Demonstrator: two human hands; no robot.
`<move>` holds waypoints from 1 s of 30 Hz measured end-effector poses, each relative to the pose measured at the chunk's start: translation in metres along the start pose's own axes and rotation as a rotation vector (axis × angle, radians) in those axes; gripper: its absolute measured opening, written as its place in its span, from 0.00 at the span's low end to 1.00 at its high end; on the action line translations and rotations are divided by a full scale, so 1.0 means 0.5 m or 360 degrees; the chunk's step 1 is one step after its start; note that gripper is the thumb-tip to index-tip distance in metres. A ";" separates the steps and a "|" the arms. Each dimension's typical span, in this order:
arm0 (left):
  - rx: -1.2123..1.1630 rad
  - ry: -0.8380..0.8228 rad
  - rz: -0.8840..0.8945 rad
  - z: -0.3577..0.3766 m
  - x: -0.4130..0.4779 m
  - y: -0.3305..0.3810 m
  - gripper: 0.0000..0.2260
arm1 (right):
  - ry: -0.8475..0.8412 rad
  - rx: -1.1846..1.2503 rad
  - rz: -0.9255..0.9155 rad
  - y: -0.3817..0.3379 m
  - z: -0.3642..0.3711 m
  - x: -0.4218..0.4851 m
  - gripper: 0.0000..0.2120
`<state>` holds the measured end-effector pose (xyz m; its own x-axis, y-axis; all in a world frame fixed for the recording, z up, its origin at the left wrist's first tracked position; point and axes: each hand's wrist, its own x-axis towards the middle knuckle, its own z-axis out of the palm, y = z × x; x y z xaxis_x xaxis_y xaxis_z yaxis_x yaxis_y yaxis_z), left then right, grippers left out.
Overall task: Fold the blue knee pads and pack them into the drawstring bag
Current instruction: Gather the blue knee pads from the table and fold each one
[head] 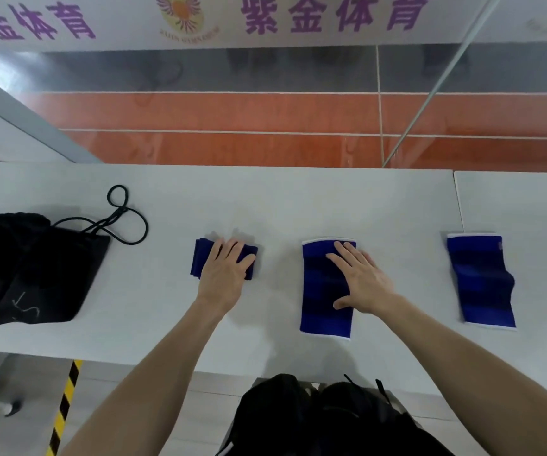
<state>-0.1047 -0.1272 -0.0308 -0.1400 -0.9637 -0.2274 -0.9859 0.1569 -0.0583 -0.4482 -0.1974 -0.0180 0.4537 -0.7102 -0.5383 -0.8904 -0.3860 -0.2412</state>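
Left hand (224,269) lies flat, fingers straight, on a folded knee pad (199,258) at frame centre. Right hand (361,281), fingers spread, presses an unfolded knee pad (318,291). Black drawstring bag (28,268) at left.

Banner, centre right: the white banner (219,41) on the far wall bears four large purple characters (331,14), 紫金体育.
Banner, left end: a second wording (35,24) in the same purple; 金体育 reads whole, and the character before it is cut by the picture's edge.
Emblem: a winged emblem (180,9) between the two wordings has small Latin letters beneath it, too blurred to read.
Drawstring bag: white marks (25,311) on the black drawstring bag (35,258) are not legible.
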 end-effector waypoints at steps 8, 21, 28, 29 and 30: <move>0.0070 -0.0070 -0.0076 -0.036 0.013 0.012 0.16 | 0.0035 -0.0137 -0.0085 0.006 -0.008 -0.014 0.53; -0.0464 -0.0311 -0.0093 -0.088 0.203 0.352 0.50 | 0.0757 0.0438 0.0812 0.246 0.032 -0.266 0.17; -0.0397 -0.0359 -0.0254 -0.062 0.214 0.485 0.44 | 0.0495 0.0654 0.1354 0.433 0.058 -0.324 0.51; -0.0390 -0.0340 -0.0260 -0.059 0.208 0.505 0.44 | 0.0419 0.0646 0.1345 0.448 0.065 -0.322 0.51; -0.0382 -0.0310 -0.0264 -0.059 0.201 0.522 0.42 | 0.0370 0.0636 0.1311 0.459 0.069 -0.319 0.50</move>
<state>-0.3788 -0.1895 -0.0405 0.0212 -0.9089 -0.4165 -0.9905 -0.0757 0.1150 -0.7262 -0.1522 -0.0154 -0.3663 -0.7856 -0.4987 -0.8609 0.4895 -0.1388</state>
